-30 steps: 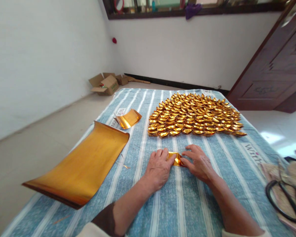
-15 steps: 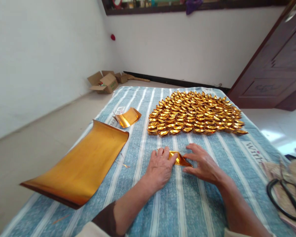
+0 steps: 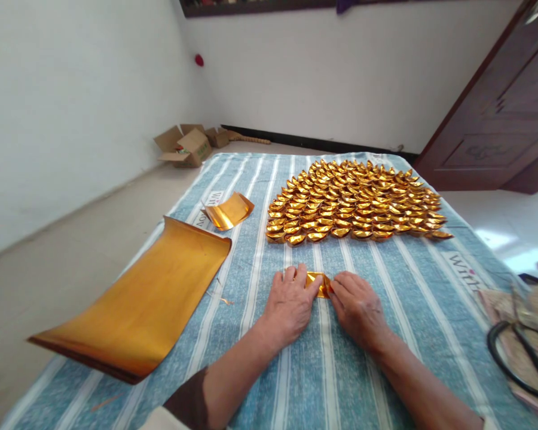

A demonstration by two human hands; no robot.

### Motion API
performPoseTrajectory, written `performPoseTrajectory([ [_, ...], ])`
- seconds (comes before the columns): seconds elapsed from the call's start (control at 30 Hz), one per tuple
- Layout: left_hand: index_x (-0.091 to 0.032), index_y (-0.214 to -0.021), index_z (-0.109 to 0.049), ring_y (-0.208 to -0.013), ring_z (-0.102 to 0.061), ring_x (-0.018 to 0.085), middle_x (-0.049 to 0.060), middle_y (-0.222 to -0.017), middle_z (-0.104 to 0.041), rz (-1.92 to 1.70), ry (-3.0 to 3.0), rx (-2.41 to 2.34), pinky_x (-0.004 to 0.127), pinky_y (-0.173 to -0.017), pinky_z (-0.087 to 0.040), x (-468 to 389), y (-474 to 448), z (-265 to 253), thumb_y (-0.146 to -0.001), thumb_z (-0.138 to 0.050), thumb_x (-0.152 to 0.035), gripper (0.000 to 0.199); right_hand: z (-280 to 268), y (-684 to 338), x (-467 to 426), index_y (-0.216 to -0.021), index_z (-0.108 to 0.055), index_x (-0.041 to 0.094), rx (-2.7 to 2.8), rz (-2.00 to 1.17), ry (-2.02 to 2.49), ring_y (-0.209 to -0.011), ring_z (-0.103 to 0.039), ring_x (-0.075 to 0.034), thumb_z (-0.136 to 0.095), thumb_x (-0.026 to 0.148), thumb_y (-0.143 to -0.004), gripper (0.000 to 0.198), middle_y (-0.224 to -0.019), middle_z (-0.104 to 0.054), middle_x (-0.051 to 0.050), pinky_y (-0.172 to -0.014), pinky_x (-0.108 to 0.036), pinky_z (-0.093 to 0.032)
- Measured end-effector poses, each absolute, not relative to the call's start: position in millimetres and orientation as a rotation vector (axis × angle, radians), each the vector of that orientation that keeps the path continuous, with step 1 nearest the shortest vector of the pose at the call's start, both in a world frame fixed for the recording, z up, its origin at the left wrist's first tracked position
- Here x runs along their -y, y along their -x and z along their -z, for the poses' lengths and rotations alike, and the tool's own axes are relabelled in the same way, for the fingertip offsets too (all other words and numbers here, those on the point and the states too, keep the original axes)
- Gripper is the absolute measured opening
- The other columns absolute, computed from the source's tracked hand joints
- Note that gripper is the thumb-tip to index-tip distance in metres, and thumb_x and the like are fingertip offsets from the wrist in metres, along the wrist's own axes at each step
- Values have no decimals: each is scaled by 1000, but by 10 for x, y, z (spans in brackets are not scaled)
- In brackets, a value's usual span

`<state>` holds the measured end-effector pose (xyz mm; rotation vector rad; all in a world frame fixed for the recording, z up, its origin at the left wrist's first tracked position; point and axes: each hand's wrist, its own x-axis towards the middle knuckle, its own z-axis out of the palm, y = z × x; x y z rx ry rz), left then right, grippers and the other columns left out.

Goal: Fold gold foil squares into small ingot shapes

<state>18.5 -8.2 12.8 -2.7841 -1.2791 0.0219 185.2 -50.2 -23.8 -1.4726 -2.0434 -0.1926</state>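
A small piece of folded gold foil paper [image 3: 316,284] lies on the striped cloth between my hands. My left hand [image 3: 291,301] presses down on its left part, the thumb on the shiny surface and the other fingers covering that end. At the right end, my right hand [image 3: 357,304] is closed on the paper, pinching it with thumb and fingers; the right tip is hidden there. Beyond both hands stand many gold paper ingots [image 3: 354,203], packed in tight rows. To the left rests a stack of large gold foil sheets [image 3: 147,298], curling at the ends.
A smaller curved gold sheet [image 3: 228,211] sits behind the stack. Black-handled scissors [image 3: 520,358] lie at the right edge on a beige pad. The blue striped tablecloth [image 3: 242,370] covers the table. Cardboard boxes [image 3: 186,146] are on the floor; a wooden door [image 3: 488,125] stands far right.
My right hand has gone from spread fingers to closed on the right end of the folded paper, whose pointed corner is now covered. My left hand stays in place. The view tilts slightly down.
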Motion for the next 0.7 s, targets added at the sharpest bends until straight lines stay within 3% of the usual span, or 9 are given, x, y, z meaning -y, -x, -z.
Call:
performPoseTrajectory([
  [0.7, -33, -127, -49, -100, -44, 25, 9, -121, -49, -34, 2821, 1274, 36, -77, -37, 68, -180, -185, -96, -37, -27, 34, 253, -1841, 555, -97, -63, 14, 2244, 325, 1517, -103, -52, -27, -41, 14, -95, 22, -93, -64, -11, -83, -38, -43],
])
